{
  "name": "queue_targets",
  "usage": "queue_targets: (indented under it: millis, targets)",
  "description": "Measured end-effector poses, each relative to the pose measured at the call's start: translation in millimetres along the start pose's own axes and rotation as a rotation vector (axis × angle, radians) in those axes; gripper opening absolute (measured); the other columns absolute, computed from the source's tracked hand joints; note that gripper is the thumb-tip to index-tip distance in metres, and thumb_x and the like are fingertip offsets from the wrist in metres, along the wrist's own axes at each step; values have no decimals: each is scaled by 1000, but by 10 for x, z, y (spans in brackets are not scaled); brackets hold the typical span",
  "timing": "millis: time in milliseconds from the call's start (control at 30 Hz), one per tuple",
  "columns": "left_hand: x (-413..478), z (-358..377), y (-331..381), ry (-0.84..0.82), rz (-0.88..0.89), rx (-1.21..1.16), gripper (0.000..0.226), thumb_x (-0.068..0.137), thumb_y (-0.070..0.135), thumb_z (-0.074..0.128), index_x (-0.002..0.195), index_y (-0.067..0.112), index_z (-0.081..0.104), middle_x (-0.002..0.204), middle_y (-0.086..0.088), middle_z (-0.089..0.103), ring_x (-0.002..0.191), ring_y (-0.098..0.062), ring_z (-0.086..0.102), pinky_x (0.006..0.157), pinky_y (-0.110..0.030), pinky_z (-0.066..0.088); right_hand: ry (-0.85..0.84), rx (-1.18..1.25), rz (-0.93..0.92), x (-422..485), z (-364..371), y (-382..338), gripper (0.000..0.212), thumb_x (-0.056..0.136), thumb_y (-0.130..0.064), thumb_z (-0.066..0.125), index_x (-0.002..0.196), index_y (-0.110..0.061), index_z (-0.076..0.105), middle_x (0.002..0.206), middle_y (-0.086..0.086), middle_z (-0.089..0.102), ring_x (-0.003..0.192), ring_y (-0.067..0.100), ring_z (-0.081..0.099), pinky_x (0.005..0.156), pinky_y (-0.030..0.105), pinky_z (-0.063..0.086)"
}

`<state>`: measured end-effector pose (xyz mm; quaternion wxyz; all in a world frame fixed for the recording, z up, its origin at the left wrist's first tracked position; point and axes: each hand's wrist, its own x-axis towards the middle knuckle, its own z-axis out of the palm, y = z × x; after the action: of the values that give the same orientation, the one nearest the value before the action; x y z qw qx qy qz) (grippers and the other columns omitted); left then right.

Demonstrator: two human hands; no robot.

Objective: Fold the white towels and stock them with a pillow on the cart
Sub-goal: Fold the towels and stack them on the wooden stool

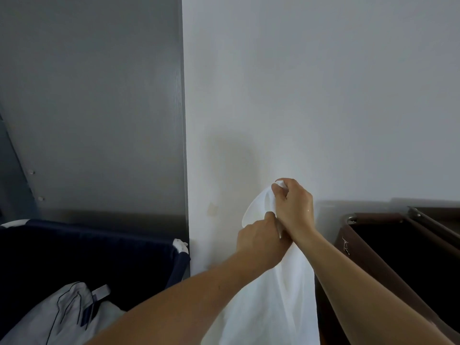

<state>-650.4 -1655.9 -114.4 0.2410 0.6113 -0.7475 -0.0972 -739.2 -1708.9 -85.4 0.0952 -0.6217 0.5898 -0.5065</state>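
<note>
The white towel (276,295) hangs in front of the white wall (323,95), held up at centre frame and draping down between both forearms to the bottom edge; its fabric is thin, soft and loosely creased, with a rounded loop of cloth bulging at the top left. The left hand (258,241), lower, has its fingers curled and pinches the towel edge just below that loop. The right hand (293,207), higher and touching the left, has its fingers closed round a bunched corner of the towel at the top. At far left, a dark navy fabric bin (87,252) with a soft rim stands against a grey wood-grain panel (99,108); inside it lies crumpled pale linen with dark piping (62,317). A small white scrap (181,245) sits at the bin's right corner, beside the wall edge. At right, a brown rigid-walled cart compartment (368,260) with a dark interior stands near the wall, partly hidden behind the right forearm.
</note>
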Motion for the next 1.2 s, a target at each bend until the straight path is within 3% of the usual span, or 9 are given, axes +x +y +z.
queue_targets:
  millis: [167, 333, 433, 567, 667, 900, 1033, 1100, 1200]
  targets:
    - [50, 47, -249, 70, 36, 62, 12, 93, 21, 35, 100, 15, 43, 82, -6, 64, 76, -33, 62, 70, -39, 48, 43, -1, 12, 79, -88, 97, 26, 102, -26, 50, 119, -12, 65, 102, -4, 67, 94, 11, 55, 80, 22, 36]
    - [52, 114, -850, -215, 23, -110, 15, 98, 29, 42, 100, 16, 48, 89, -3, 60, 82, -25, 61, 79, -45, 54, 84, 42, 64, 187, -260, 208, 25, 101, -25, 50, 116, -12, 65, 93, -6, 64, 95, 18, 58, 82, 29, 41]
    - [25, 67, -1181, -389, 33, -182, 27, 104, 36, 38, 103, 15, 55, 100, -6, 62, 89, -20, 58, 86, -39, 49, 104, 46, 91, 242, -343, 262, 26, 101, -25, 49, 115, -12, 65, 94, -6, 64, 95, 20, 58, 84, 32, 45]
    - [20, -123, -1496, -468, 7, -53, 25, 106, 32, 33, 88, 21, 47, 87, 3, 52, 78, -13, 48, 71, -26, 40, 126, 41, 118, 265, -404, 347, 25, 100, -25, 48, 114, -11, 65, 94, -1, 65, 95, 23, 59, 84, 33, 46]
    - [-14, -237, -1643, -504, 2, 29, 21, 105, 26, 34, 88, 22, 44, 87, 4, 50, 76, -10, 46, 63, -23, 36, 137, 26, 139, 273, -441, 397, 27, 100, -26, 48, 117, -11, 64, 100, 2, 67, 97, 24, 60, 84, 33, 46]
    - [-137, -307, -2060, -423, -29, 2, 23, 105, 37, 40, 108, 22, 57, 102, 3, 63, 93, -11, 62, 84, -30, 54, 181, -5, 184, 301, -613, 529, 30, 101, -26, 48, 121, -10, 63, 107, 7, 67, 102, 27, 59, 89, 37, 46]
    - [-180, -382, -2040, -242, -78, -275, 23, 103, 31, 46, 97, 20, 65, 88, 7, 66, 83, -6, 63, 69, -11, 46, 196, -39, 238, 272, -722, 667, 33, 102, -26, 47, 125, -9, 61, 111, 9, 67, 100, 27, 57, 82, 33, 40]
    - [-142, -446, -1995, -151, -117, -529, 27, 102, 30, 48, 101, 15, 70, 94, -1, 72, 91, -13, 68, 80, -17, 52, 213, -31, 280, 262, -754, 720, 34, 101, -26, 47, 125, -8, 62, 107, 9, 67, 93, 24, 55, 80, 32, 40]
    - [-38, -630, -1821, -36, -161, -949, 37, 99, 29, 50, 114, 0, 67, 106, -12, 73, 101, -28, 69, 95, -42, 54, 252, 8, 345, 273, -783, 787, 33, 100, -25, 49, 123, -7, 63, 97, 7, 63, 89, 24, 55, 77, 33, 42]
